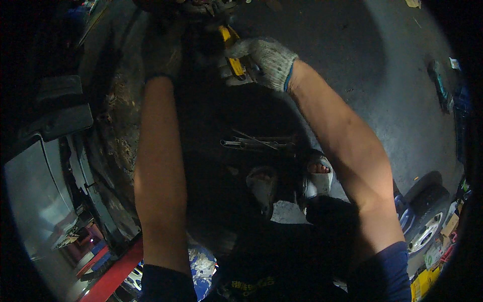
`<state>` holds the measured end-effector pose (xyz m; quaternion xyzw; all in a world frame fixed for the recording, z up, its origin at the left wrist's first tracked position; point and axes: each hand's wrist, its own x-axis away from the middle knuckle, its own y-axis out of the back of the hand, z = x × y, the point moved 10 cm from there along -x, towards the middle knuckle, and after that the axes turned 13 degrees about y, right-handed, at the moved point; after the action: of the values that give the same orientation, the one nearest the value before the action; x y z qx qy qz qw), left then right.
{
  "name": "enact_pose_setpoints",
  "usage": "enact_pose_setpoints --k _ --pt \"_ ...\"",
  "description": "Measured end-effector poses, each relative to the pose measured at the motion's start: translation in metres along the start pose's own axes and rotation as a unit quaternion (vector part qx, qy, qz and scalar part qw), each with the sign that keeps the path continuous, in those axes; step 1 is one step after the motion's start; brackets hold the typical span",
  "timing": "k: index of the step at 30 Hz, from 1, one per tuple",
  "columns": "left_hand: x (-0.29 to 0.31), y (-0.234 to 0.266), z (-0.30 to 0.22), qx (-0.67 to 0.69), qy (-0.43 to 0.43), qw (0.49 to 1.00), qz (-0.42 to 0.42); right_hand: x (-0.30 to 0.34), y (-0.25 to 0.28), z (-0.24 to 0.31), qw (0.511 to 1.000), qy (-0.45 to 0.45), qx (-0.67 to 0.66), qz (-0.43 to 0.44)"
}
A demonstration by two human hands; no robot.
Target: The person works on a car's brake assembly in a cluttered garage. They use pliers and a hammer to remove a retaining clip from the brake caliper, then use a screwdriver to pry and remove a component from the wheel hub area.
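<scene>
My right hand (266,60), in a pale knit glove with a blue cuff edge, is closed round a long yellow tool-like thing (235,67). The yellow shows above and below my fingers; its exact kind is too dark to tell. My left hand (163,53) reaches forward in a dark glove beside the dirty underside of a vehicle. Deep shadow hides its fingers and anything in them. At the top, beyond both hands, dark reddish and metal parts (204,7) show dimly.
Several metal rods or wrenches (254,143) lie on the floor before my sandalled feet (319,173). A vehicle body panel (43,186) stands at the left. At the right are a wheel (426,229) and a teal tool (440,85).
</scene>
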<state>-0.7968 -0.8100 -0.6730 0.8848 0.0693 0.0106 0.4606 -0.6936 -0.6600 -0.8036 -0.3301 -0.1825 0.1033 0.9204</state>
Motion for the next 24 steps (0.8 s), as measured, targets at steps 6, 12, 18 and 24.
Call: enact_pose_setpoints --k 6,12,18,24 --pt "0.013 0.003 -0.007 0.031 -0.036 0.999 0.007 -0.006 0.002 0.002 0.995 0.066 0.071 -0.008" --pt "0.013 0.004 -0.012 -0.003 -0.071 0.997 -0.005 -0.01 0.0 0.029 0.951 0.182 0.243 -0.058" --pt "0.015 0.009 -0.01 -0.003 -0.111 0.994 -0.006 -0.006 -0.015 0.015 0.893 0.114 0.435 0.033" --pt "0.017 0.018 -0.008 -0.342 -0.212 0.899 -0.172 -0.021 -0.035 0.017 0.792 0.17 0.583 0.066"
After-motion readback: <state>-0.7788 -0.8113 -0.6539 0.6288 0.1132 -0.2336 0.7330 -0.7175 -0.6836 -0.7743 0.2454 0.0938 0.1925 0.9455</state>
